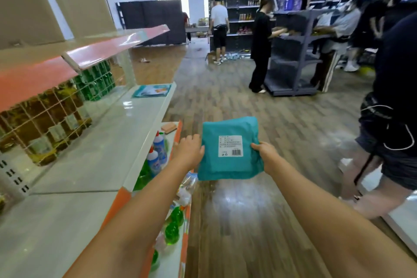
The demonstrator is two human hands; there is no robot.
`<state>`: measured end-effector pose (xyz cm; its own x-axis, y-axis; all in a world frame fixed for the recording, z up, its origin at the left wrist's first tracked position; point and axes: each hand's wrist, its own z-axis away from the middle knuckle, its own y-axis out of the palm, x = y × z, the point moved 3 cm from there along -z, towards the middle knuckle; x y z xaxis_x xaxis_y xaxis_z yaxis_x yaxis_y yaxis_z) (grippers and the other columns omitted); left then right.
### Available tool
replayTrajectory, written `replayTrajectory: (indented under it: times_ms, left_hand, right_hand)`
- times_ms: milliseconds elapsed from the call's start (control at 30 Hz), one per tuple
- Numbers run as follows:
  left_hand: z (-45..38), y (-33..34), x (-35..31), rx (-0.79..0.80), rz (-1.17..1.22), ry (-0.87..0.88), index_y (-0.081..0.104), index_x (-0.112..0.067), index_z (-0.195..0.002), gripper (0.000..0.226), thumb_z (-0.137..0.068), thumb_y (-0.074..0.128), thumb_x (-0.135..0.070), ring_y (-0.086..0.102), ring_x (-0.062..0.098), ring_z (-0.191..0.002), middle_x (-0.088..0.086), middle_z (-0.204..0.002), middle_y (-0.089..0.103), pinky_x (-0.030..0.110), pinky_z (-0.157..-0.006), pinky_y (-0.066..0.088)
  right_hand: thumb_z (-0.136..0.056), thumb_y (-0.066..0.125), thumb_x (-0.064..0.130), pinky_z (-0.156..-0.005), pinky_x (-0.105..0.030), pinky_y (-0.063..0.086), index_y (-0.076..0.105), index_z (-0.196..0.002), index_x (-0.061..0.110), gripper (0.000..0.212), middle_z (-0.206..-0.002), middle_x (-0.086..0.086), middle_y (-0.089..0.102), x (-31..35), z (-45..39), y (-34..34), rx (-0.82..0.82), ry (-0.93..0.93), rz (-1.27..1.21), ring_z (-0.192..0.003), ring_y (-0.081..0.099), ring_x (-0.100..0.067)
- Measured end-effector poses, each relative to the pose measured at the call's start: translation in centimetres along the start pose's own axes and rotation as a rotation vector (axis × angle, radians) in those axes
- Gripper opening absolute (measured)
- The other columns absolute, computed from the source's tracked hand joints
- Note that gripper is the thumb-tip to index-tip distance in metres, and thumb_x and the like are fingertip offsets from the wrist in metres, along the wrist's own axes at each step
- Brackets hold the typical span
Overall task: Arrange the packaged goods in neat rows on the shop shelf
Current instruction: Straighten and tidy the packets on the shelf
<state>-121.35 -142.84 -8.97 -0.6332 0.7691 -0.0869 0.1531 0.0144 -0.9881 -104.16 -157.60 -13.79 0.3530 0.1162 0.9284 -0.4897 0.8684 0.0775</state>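
A teal packet (pixel 230 149), gripped by both hands' fingers (pixel 199 150), is not yet placed on the white shelf (pixel 97 142) beside it.

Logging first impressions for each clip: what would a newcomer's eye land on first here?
First, the teal package with a white barcode label, held out over the aisle floor between the left hand and right hand. Next, the white shelf on the left, mostly bare, with a single flat packet at its far end. Other people work at dark shelving beyond.
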Motion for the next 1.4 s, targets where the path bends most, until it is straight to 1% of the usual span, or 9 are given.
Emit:
replayTrajectory:
  times_ms: [333,467,567,700,833,967,1033,1200,1400]
  left_hand:
    - [-8.9,2.5,-2.9,0.069,0.003,-0.031,0.045,-0.011,-0.125,0.037,-0.098,0.038,-0.035,0.048,0.030,-0.120,0.010,-0.131,0.051,0.045,-0.094,0.038]
    - [-13.1,2.6,-4.4,0.045,0.004,-0.048,0.045,-0.011,-0.124,0.036,-0.099,0.037,-0.035,0.047,0.030,-0.121,0.012,-0.130,0.051,0.045,-0.095,0.038]
    - [-16.1,2.6,-5.5,0.025,0.016,-0.071,0.044,-0.012,-0.126,0.037,-0.099,0.037,-0.036,0.047,0.030,-0.121,0.011,-0.131,0.050,0.044,-0.096,0.038]
    - [-19.3,4.0,-6.3,0.054,-0.003,-0.086,0.043,-0.011,-0.128,0.039,-0.099,0.037,-0.036,0.047,0.030,-0.122,0.012,-0.132,0.050,0.044,-0.098,0.038]
    - [-22.5,5.7,-6.5,0.113,-0.028,-0.093,0.044,-0.011,-0.129,0.039,-0.098,0.036,-0.035,0.048,0.031,-0.122,0.012,-0.133,0.050,0.044,-0.099,0.038]
    - [-26.5,7.0,-6.3,0.144,-0.043,-0.076,0.043,-0.011,-0.130,0.039,-0.099,0.035,-0.033,0.047,0.031,-0.122,0.012,-0.134,0.049,0.046,-0.100,0.037]
    - [-29.0,7.4,-6.0,0.142,-0.052,-0.054,0.043,-0.010,-0.129,0.038,-0.099,0.035,-0.032,0.047,0.031,-0.123,0.012,-0.134,0.049,0.044,-0.100,0.037]
    - [-36.0,7.3,-4.9,0.108,-0.041,-0.026,0.044,-0.012,-0.127,0.037,-0.099,0.035,-0.034,0.046,0.031,-0.124,0.012,-0.134,0.048,0.043,-0.099,0.035]
    - [-42.7,7.1,-2.5,0.087,-0.034,-0.012,0.044,-0.012,-0.129,0.039,-0.099,0.036,-0.035,0.047,0.030,-0.122,0.011,-0.133,0.050,0.043,-0.099,0.035]
  right_hand:
    - [-0.094,0.051,0.002,-0.075,-0.041,0.050,0.054,-0.122,-0.008,0.029,-0.107,-0.019,0.064,3.1,-9.2,-1.8,0.034,0.000,-0.032,-0.070,0.058,-0.024]
    - [-0.095,0.050,0.003,-0.074,-0.041,0.050,0.054,-0.121,-0.004,0.026,-0.118,-0.021,0.061,6.1,-13.6,-2.3,0.072,-0.026,-0.046,-0.067,0.061,-0.023]
    - [-0.095,0.050,0.003,-0.065,-0.037,0.051,0.056,-0.116,-0.001,0.022,-0.096,-0.016,0.066,7.8,-16.7,-2.5,0.091,-0.041,-0.049,-0.057,0.065,-0.019]
    - [-0.094,0.052,0.003,-0.069,-0.037,0.051,0.058,-0.105,0.003,0.013,-0.108,-0.018,0.063,8.1,-20.6,-2.8,0.091,-0.027,-0.057,-0.065,0.062,-0.022]
    - [-0.094,0.052,0.003,-0.069,-0.035,0.050,0.055,-0.122,-0.002,0.028,-0.105,-0.017,0.064,7.3,-24.8,-2.6,0.085,0.014,-0.031,-0.071,0.058,-0.023]
    - [-0.094,0.052,0.004,-0.087,-0.049,0.049,0.057,-0.107,0.004,0.014,-0.120,-0.022,0.061,7.0,-29.4,-1.8,0.091,0.040,-0.010,-0.074,0.059,-0.026]
    - [-0.094,0.052,0.004,-0.092,-0.051,0.047,0.056,-0.116,0.000,0.023,-0.122,-0.024,0.059,7.3,-31.7,-1.1,0.076,0.045,-0.022,-0.074,0.058,-0.026]
    - [-0.094,0.052,0.004,-0.082,-0.048,0.050,0.052,-0.126,-0.004,0.033,-0.107,-0.020,0.063,10.1,-37.1,1.7,0.050,0.024,-0.051,-0.072,0.058,-0.025]
    - [-0.093,0.055,0.004,-0.082,-0.046,0.050,0.059,-0.112,0.001,0.020,-0.114,-0.021,0.063,13.2,-41.9,5.9,0.054,-0.028,-0.105,-0.069,0.059,-0.023]
